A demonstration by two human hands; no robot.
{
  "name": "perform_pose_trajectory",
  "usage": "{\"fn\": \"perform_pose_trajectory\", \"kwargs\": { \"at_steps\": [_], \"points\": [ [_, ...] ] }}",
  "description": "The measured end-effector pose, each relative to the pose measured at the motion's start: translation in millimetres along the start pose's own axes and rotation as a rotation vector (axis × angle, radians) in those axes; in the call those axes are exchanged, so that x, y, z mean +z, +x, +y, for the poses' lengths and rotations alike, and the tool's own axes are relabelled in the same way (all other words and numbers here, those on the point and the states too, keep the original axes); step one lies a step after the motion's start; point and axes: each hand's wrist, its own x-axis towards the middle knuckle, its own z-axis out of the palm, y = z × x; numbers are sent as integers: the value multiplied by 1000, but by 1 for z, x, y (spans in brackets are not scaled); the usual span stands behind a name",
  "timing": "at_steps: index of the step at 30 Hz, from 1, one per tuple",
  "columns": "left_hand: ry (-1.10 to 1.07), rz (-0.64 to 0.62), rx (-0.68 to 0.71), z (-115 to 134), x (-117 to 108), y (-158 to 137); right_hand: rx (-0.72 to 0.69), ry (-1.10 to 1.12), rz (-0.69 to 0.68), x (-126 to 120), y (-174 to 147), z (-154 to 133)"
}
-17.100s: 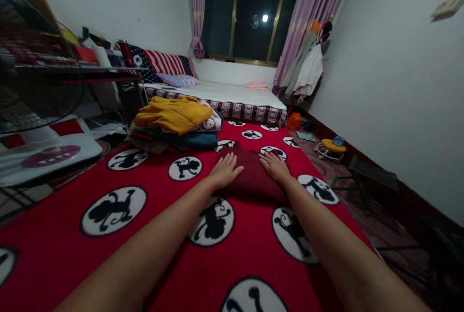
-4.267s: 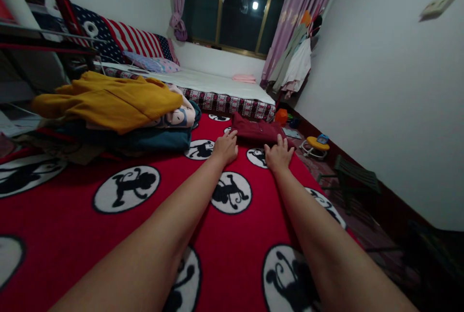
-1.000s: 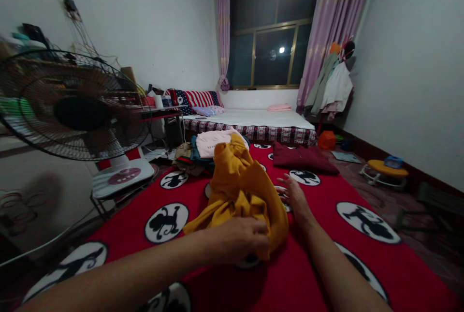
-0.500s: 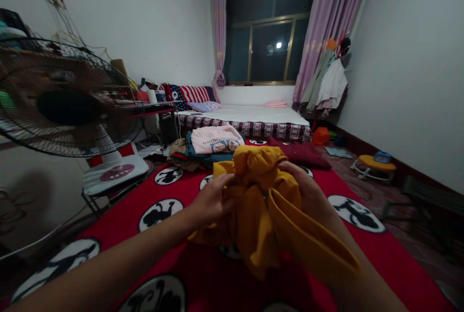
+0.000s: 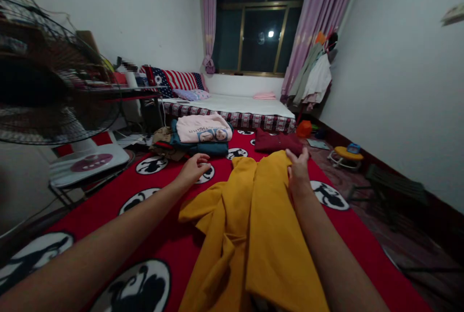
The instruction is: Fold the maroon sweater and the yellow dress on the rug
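A mustard-yellow garment (image 5: 275, 205) lies loosely spread on the red blanket (image 5: 145, 230), with folds running toward me; its exact kind I cannot make out. My right hand (image 5: 299, 171) is at the garment's far right edge, fingers apart and touching the cloth. To the left of the garment, my left hand (image 5: 194, 169) hovers over the blanket, holding nothing, its fingers loosely bent and apart. Beyond my hands sits a pile of clothes with a folded pale pink top (image 5: 205, 128) uppermost. A folded dark red garment (image 5: 277, 141) lies at the far right.
A large fan (image 5: 47, 84) stands at left above a white and pink base (image 5: 90, 162). Across the room is a bed (image 5: 232, 104) under a window. On the right floor are a yellow stool (image 5: 348, 152) and a dark folding stool (image 5: 391, 186).
The yellow garment went from bunched up between both hands to spread on the blanket. My left hand let go and moved left. The view shifted slightly to the right.
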Motion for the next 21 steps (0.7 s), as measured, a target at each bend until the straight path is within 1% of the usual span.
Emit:
{"fn": "perform_pose_trajectory", "kwargs": {
  "at_steps": [1,2,3,4,5,7,9,10,12,14,16,18,20,21],
  "points": [
    [34,-53,19,-6,1,-6,109,-54,-2,-1,4,19],
    [83,-109,49,-9,2,-15,175,-91,-52,-2,6,36],
    [140,-168,90,-10,4,-24,222,-115,-97,-4,8,50],
    [203,-223,138,-10,6,-34,230,-146,-143,-5,9,59],
    [266,-267,192,-8,9,-43,210,-183,-168,-5,9,65],
    [383,-319,306,-3,16,-57,149,-285,-172,-3,5,67],
    [451,-326,385,1,26,-63,99,-417,-199,3,-2,61],
    [451,-319,393,2,32,-64,75,-488,-230,7,-7,57],
    [380,-313,346,3,45,-63,22,-640,-294,14,-18,50],
    [267,-296,283,2,58,-58,-38,-758,-324,19,-27,46],
    [167,-269,250,-1,69,-53,-85,-786,-341,21,-31,45],
    [83,-271,216,-5,74,-48,-81,-706,-373,20,-30,47],
    [-21,-317,150,-6,71,-45,2,-552,-389,15,-23,48],
    [-83,-340,111,-5,66,-42,57,-464,-375,11,-18,48]
  ]
}}
